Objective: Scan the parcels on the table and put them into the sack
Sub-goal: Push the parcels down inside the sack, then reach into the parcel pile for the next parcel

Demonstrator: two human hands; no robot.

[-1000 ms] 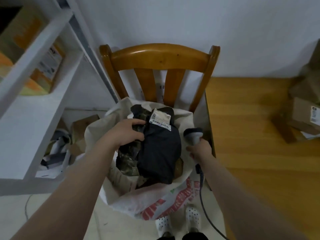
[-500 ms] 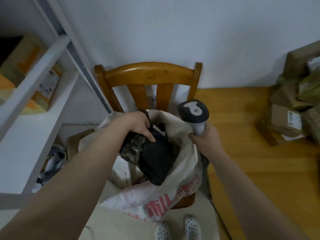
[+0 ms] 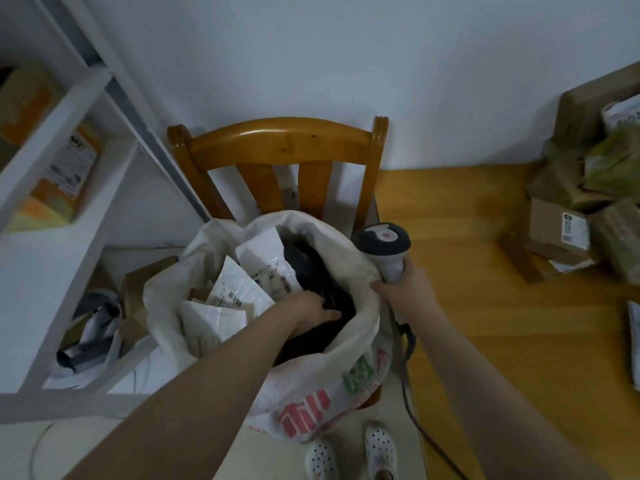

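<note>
At the far left a white shelf unit (image 3: 65, 140) is cut off by the frame; an orange and white box (image 3: 65, 174) stands on it, its print too blurred to read. Below it, grey and white wrapping (image 3: 90, 327) lies crumpled in shadow, hard to make out.

The white woven sack (image 3: 346, 358) sits on the seat of a wooden chair (image 3: 280, 143), its mouth wide open and red and green printing on its front. Inside, white mailers with labels (image 3: 249, 278) lie towards the left, and a dark parcel (image 3: 311, 268) fills the right half, black and soft-looking, its lower part lost in shadow. The left hand (image 3: 311, 315) reaches into the sack and rests on the dark parcel; its fingers are partly hidden, so whether it grips or only presses cannot be told.

The right hand (image 3: 405, 289) is clenched round the handle of a barcode scanner (image 3: 382, 244) at the sack's right rim, its cable (image 3: 412, 403) trailing down. Two white perforated shoes (image 3: 349, 452) show at the bottom edge.

On the wooden worktop (image 3: 467, 271) at right, brown cardboard parcels (image 3: 561, 233) and greenish bags (image 3: 613, 164) are piled, cut off by the frame.
</note>
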